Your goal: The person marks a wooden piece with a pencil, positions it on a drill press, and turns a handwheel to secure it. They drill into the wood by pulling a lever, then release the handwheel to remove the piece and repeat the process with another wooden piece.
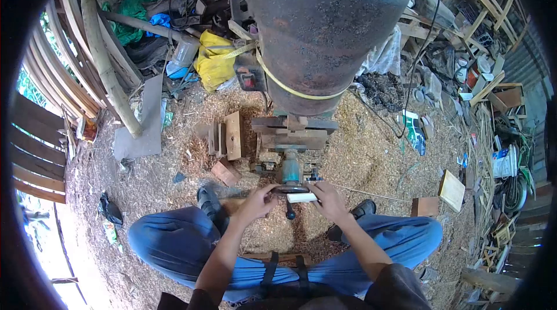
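A drill press with a large, worn dark housing (325, 31) stands in front of me. Below it is a vise-like clamp (299, 139) with a teal body (290, 168). Its dark handwheel (284, 188) faces me, and a black-knobbed crank handle (290, 215) hangs from it. My left hand (258, 202) is closed, fingers curled round the wheel's left rim. At the right side of the wheel, my right hand (331, 201) is closed on a small pale block (302, 197), which lies across the wheel's front. Some of its fingertips are hidden.
Wood blocks (233, 136) and a reddish block (226, 172) lie left of the clamp. More blocks (425, 206) sit at right. Sawdust covers the ground. A yellow sack (214, 60), a leaning pole (104, 54) and a hanging cable (419, 54) surround the machine.
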A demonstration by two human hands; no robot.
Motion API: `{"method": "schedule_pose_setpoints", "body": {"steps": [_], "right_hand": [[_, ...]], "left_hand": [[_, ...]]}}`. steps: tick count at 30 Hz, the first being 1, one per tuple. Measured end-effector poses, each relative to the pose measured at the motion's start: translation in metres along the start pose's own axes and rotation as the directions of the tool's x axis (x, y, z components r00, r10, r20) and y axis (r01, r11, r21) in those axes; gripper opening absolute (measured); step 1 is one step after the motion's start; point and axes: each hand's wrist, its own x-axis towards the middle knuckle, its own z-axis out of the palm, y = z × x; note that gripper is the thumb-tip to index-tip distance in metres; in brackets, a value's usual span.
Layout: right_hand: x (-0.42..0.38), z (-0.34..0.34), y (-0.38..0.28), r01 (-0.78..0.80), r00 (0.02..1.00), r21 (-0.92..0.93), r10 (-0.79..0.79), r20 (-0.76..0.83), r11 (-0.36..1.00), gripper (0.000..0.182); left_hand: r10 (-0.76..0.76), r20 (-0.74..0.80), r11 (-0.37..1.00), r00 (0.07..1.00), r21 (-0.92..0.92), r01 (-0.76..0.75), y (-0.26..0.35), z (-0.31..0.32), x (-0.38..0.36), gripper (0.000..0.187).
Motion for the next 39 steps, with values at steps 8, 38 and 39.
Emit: {"method": "schedule_pose_setpoints", "body": {"steps": [8, 38, 39], "right_hand": [[-0.015, 0.039, 0.021, -0.118, 0.993, 0.207, 0.12, 0.004, 0.971, 0.056], [0.009, 0.011, -0.004, 0.033, 0.994, 0.035, -0.029, -0.106, 0.999, 0.052], [0.005, 0.017, -0.003, -0.007, 0.99, 0.096, 0.02, -0.142, 0.995, 0.052]], "left_hand": [[0.396, -0.214, 0.872, 0.893, 0.392, -0.293, 0.021, 0.006, 0.005, 0.028], [-0.078, -0.187, 0.992, 0.979, -0.111, 0.058, -0.008, 0.009, 0.004, 0.035], [0.019, -0.28, 1.0, 0.96, 0.015, -0.016, -0.009, 0.015, 0.005, 0.037]]}}
